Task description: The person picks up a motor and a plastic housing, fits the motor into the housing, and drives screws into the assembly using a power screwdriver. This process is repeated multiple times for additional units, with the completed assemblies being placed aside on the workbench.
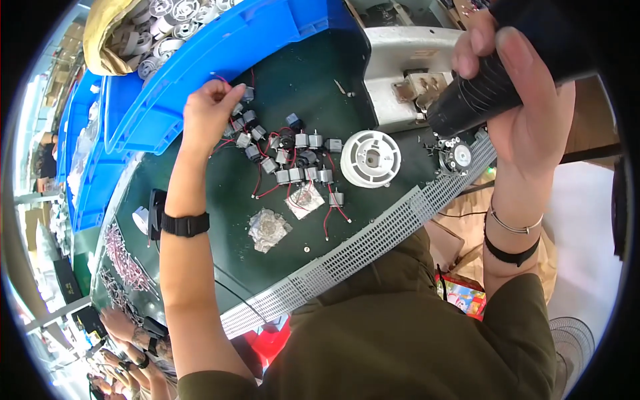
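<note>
Yellow sacking [99,43] stands at the upper left, its mouth open on a heap of pale round plastic parts [183,12]. Below, toward the lower left corner, a co-worker's hand [119,325] lies near a loose bundle of red and white wires [128,261] at the edge of the dark green table [300,75]. A long blue bin [220,57] curves along the far side. Against it comes the left hand [212,110], a black band [185,225] round its wrist; the fingertips are drawn in toward the thumb just beside a grey motor [248,94], but whether they pinch it or its wire I cannot tell. From there a cluster of small grey motors [295,175] with red leads spreads toward the middle of the table. Nearer the person lie a crumpled clear wrapper [269,231] and a flat silvery packet [306,201]. Right of the cluster rests a white round housing [375,159], spoked and near the perforated strip [360,238] along the front edge. Next come a pale metal machine [393,60] and a silvery round mechanism [457,157]. At far right, the right hand [537,113] is wrapped around a thick black cylindrical tool [475,95], tilted down to the left above the table
</note>
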Motion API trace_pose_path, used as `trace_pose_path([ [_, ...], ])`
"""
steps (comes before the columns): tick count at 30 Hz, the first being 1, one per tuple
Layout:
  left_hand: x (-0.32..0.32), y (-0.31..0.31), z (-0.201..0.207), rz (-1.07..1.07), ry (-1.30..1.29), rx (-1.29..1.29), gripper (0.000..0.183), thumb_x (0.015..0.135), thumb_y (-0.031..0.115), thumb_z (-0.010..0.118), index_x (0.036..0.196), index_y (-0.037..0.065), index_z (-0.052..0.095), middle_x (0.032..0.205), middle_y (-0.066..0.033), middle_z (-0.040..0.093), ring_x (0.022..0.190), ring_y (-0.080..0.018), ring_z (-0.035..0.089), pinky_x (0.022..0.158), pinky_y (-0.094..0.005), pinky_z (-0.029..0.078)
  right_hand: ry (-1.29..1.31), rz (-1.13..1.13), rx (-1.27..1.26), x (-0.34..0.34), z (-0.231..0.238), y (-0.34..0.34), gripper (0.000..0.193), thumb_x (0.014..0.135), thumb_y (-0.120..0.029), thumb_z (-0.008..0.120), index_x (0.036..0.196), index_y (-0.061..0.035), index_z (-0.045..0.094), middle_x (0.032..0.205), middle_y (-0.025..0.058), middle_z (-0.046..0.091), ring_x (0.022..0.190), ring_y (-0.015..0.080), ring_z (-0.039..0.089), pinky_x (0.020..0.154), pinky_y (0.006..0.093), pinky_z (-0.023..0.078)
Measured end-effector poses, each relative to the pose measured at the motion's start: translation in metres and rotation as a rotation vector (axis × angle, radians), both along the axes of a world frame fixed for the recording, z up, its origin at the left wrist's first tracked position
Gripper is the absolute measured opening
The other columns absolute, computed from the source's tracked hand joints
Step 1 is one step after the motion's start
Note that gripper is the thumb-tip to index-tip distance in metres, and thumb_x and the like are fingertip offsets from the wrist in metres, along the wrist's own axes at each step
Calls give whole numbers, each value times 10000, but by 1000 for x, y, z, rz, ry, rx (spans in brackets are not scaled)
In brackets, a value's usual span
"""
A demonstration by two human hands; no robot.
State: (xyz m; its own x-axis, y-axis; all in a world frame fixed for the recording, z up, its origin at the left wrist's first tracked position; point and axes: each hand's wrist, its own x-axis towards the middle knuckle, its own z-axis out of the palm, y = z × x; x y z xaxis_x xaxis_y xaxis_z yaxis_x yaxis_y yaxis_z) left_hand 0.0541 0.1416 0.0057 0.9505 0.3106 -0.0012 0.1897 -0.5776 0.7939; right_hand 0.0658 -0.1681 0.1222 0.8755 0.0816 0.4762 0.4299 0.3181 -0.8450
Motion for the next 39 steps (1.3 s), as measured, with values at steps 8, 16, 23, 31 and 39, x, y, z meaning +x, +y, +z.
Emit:
trace_pose_path([
  [8,-54,-56,60,-125,-555,-210,128,836,-19,648,961,-44,643,1033,-102,647,837,-117,618,724,-241,511,-85,35,-43,14,-1,-14,378,719,-14,674,1058,49,518,729,88,591,559,160,565,507,255,475],
  [16,-62,-158,47,-475,-603,378,153,703,24,749,837,-7,682,955,-107,670,740,-201,648,633,-274,521,-317,696,637,55,-25,-3,230,736,-55,690,920,10,568,724,51,587,572,119,556,530,240,447],
  [23,-60,-171,18,-375,-877,738,108,680,68,690,767,46,631,823,-48,617,719,-205,600,654,-322,494,-207,14,4,27,-4,-29,278,729,-86,716,948,-8,565,719,22,569,567,88,532,520,218,428],
  [31,-61,-186,34,-382,-774,949,99,691,82,668,679,37,581,733,-49,555,667,-194,564,629,-333,484,-299,72,61,39,-10,-25,266,750,-54,681,974,3,550,725,31,565,572,84,527,519,217,428],
  [39,-71,-184,20,-447,-648,851,224,708,197,701,824,20,629,852,-92,562,789,-250,552,675,-344,482,-459,568,657,69,-35,-6,276,760,-7,651,1005,17,527,716,50,571,550,112,533,509,240,443],
])
